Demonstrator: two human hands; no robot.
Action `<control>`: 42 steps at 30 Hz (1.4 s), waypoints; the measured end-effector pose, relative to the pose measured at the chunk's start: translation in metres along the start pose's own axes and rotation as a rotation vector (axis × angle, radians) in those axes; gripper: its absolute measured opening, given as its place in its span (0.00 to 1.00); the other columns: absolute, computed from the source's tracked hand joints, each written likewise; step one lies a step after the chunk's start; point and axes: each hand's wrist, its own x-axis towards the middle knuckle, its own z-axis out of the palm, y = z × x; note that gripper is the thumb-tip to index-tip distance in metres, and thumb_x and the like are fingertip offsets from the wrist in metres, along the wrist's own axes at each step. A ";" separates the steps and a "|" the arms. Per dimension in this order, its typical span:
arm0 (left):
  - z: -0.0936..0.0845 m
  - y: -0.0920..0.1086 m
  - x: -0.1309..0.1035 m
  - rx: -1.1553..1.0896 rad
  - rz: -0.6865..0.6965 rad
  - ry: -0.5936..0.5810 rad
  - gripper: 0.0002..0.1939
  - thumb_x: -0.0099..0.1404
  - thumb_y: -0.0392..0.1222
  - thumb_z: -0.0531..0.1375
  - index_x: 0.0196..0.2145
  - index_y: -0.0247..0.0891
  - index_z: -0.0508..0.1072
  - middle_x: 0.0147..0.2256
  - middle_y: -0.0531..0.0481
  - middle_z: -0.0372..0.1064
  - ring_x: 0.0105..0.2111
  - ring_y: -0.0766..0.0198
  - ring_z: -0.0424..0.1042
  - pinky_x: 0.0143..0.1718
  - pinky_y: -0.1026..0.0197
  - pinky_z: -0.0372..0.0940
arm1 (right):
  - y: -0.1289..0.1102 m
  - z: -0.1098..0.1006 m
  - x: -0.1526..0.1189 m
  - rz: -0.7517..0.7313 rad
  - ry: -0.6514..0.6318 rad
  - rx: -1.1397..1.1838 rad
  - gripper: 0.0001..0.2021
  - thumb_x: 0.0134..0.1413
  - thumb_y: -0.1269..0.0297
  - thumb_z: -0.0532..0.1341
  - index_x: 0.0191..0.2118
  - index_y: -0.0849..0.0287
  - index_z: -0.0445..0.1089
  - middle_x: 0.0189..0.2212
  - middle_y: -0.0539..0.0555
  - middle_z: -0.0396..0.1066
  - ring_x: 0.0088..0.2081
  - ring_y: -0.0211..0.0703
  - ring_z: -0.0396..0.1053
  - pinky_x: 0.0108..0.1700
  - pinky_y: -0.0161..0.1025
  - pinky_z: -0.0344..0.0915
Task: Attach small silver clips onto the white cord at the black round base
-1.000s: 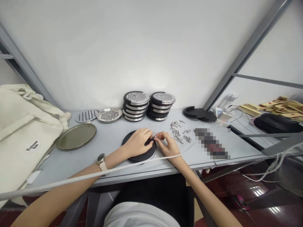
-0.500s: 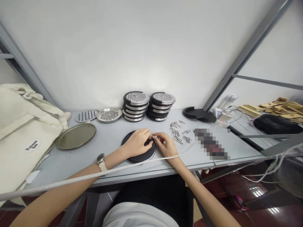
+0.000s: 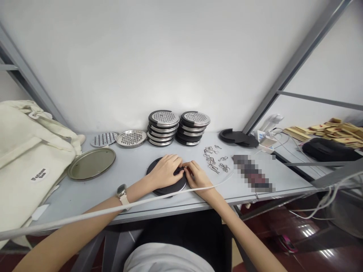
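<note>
A round black disc [image 3: 170,189] with a thin metal rim lies flat near the table's front edge. My left hand [image 3: 167,170] rests over its top, thumb and fingers closed at its right part. At the disc's right edge, my right hand [image 3: 197,175] has thumb and fingertips pinched together, close to the left fingertips; what they hold is too small to make out. Several small metal clips [image 3: 211,160] lie loose to the right. Behind stand two stacks of round graters with black holders, a left one [image 3: 163,128] and a right one [image 3: 193,127].
Two grater plates [image 3: 131,138] and an olive round plate [image 3: 92,164] lie at the left, beside a cream bag [image 3: 25,151]. Black holders [image 3: 238,137] sit back right. A white cable [image 3: 155,199] crosses in front. Wooden pieces [image 3: 337,130] lie far right.
Both hands stay at the disc. The right fingers have shifted slightly and look a little more bent; the view has moved very slightly.
</note>
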 end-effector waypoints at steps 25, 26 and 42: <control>0.000 -0.001 0.000 -0.013 -0.009 -0.004 0.03 0.62 0.39 0.55 0.33 0.38 0.62 0.33 0.50 0.62 0.36 0.59 0.63 0.40 0.56 0.60 | 0.005 -0.001 0.010 0.143 0.121 0.044 0.06 0.57 0.68 0.56 0.35 0.57 0.70 0.32 0.53 0.72 0.35 0.43 0.68 0.43 0.42 0.61; 0.000 0.000 0.000 -0.012 -0.009 -0.006 0.03 0.62 0.39 0.55 0.33 0.38 0.62 0.33 0.49 0.62 0.36 0.59 0.63 0.40 0.56 0.60 | 0.006 0.000 0.011 0.141 0.114 0.066 0.07 0.57 0.68 0.55 0.36 0.57 0.70 0.32 0.53 0.72 0.33 0.42 0.67 0.40 0.40 0.62; 0.003 -0.002 0.000 0.007 -0.018 0.004 0.04 0.62 0.40 0.55 0.33 0.38 0.62 0.34 0.50 0.63 0.36 0.59 0.64 0.40 0.56 0.59 | 0.008 0.000 0.002 0.015 -0.002 0.027 0.12 0.60 0.70 0.50 0.45 0.58 0.67 0.34 0.56 0.63 0.34 0.43 0.65 0.39 0.41 0.65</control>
